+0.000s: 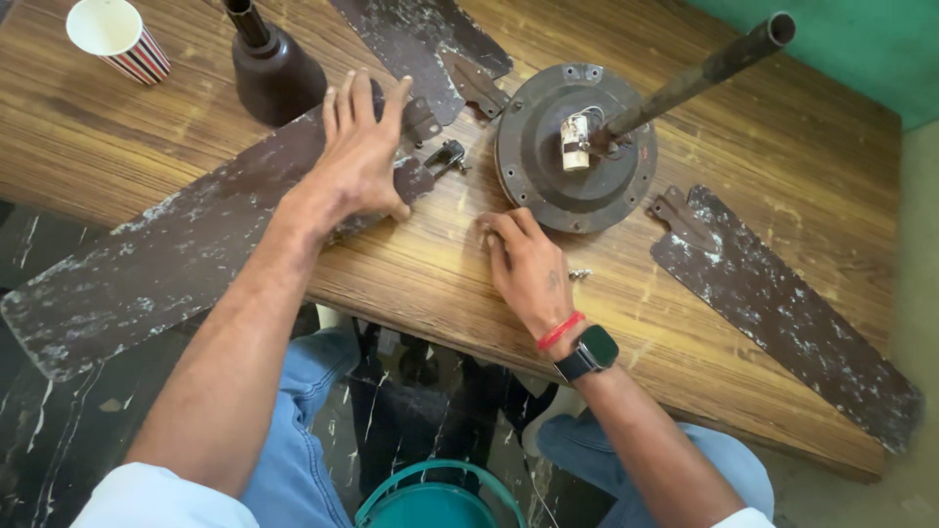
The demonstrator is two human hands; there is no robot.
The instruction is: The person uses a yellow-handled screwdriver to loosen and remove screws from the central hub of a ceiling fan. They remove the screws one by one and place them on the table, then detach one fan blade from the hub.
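Head view, looking down: nearest me, between my knees, sits a teal bucket on the dark marbled floor. Above it the wooden worktop begins. My right hand rests flat on it, fingers loosely together and holding nothing, fingertips close to the rim of the fan motor housing; a small screw lies just beside that hand. My left hand is spread wide, palm pressing down on the inner end of the long fan blade, whose outer end hangs past the worktop edge. A small metal bracket piece lies between that blade and the motor. I judge all the blades already off the motor: a second blade lies apart at right, a third beyond. The downrod remains attached. Farthest off stand a dark canopy cover and a striped paper cup.
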